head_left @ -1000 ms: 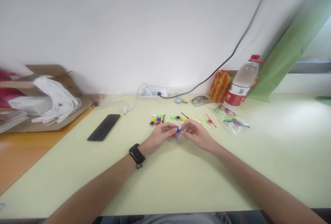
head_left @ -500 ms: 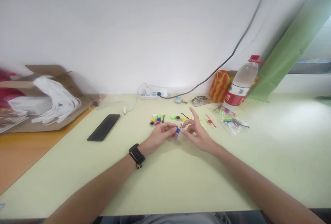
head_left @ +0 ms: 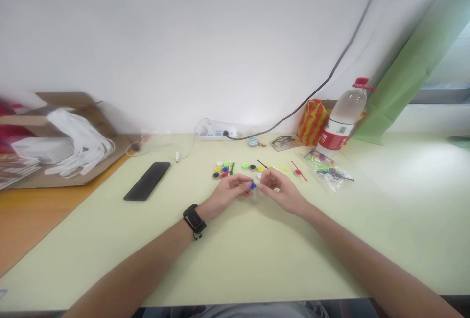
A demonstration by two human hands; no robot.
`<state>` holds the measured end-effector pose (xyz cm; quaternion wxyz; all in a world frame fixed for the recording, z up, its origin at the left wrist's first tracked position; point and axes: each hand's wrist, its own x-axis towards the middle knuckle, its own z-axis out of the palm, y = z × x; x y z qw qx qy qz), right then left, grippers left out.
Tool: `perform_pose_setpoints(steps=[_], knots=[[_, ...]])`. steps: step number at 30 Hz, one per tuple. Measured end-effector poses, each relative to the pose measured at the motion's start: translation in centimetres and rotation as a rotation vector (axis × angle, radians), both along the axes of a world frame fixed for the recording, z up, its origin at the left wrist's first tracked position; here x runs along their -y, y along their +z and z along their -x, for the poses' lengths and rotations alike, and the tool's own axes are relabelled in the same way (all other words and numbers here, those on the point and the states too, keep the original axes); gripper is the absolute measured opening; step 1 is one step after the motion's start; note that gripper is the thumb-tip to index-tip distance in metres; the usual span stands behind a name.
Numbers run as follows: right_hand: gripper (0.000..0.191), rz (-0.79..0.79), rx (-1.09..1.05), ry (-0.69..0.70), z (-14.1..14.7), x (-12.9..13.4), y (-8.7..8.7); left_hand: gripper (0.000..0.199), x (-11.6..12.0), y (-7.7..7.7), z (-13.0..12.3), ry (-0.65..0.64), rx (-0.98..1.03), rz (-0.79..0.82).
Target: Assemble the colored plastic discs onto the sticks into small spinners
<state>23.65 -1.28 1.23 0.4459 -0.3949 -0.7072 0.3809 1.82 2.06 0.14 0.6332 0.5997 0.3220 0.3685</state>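
Observation:
My left hand [head_left: 228, 192] pinches a small blue plastic piece [head_left: 253, 186] between thumb and fingers, just above the table. On its right side, my right hand [head_left: 279, 190] is curled, with thumb and fingertips closed at the piece. The thin blue bar seen on it earlier does not show clearly now. Beyond the hands lie several round coloured discs [head_left: 245, 166]. Near them, a red arrow-ended stick with a disc [head_left: 299, 171] and a black stick [head_left: 262, 164] rest on the table. Fingers partly cover the nearest discs.
A black phone [head_left: 147, 181] lies to the left. Clear bags of coloured parts [head_left: 332, 175] and a large bottle [head_left: 341, 120] are on the right. A power strip [head_left: 216, 131] sits by the wall; a cardboard box [head_left: 84, 112] stands far left.
My right index finger, raised before, has come down and curled in toward the blue piece. The long blue bar no longer stands out. My left hand has stayed in place.

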Motion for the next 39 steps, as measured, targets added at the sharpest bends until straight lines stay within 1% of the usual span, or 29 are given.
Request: perform_pose_setpoints(steps=[5, 13, 17, 22, 25, 28, 30, 32, 36, 38, 39], knots=[[0.024, 0.003, 0.034, 0.011, 0.0, 0.0, -0.1, 0.038, 0.0, 0.0, 0.0, -0.005, -0.012, -0.014], [0.022, 0.020, 0.075, 0.025, 0.1, 0.1, -0.1, 0.039, 0.0, -0.1, 0.0, -0.003, -0.038, -0.004], [0.023, -0.013, 0.154, 0.061, 0.0, 0.1, -0.4, 0.039, 0.1, -0.1, 0.0, -0.019, -0.015, 0.011], [0.029, -0.055, 0.274, 0.101, -0.2, 0.3, -1.0, 0.040, 0.0, -0.2, 0.0, -0.025, -0.055, 0.027], [0.029, -0.081, 0.311, 0.095, -0.2, 0.3, -1.1, 0.042, 0.1, -0.3, 0.0, -0.021, -0.078, 0.027], [0.029, -0.110, 0.310, 0.061, -0.6, 0.0, -0.6, 0.044, 0.1, -0.3, -0.1, -0.021, -0.099, 0.017], [0.029, -0.141, 0.295, -0.023, -1.4, -0.5, 0.0, 0.043, 0.2, -0.2, -0.1, -0.024, -0.106, 0.009], [0.029, -0.190, 0.287, -0.170, -2.7, -1.3, 0.6, 0.041, 0.2, -0.1, -0.2, -0.026, -0.113, 0.010], [0.028, -0.344, 0.349, -0.603, -6.7, -2.9, 1.7, 0.039, 0.2, -0.3, -0.2, -0.048, -0.120, 0.039], [0.028, -0.400, 0.400, -0.790, -8.8, -3.6, 1.9, 0.038, 0.2, -0.4, -0.2, -0.063, -0.117, 0.047], [0.029, -0.393, 0.442, -0.859, -9.8, -3.9, 1.9, 0.038, 0.2, -0.4, -0.2, -0.066, -0.117, 0.049]])
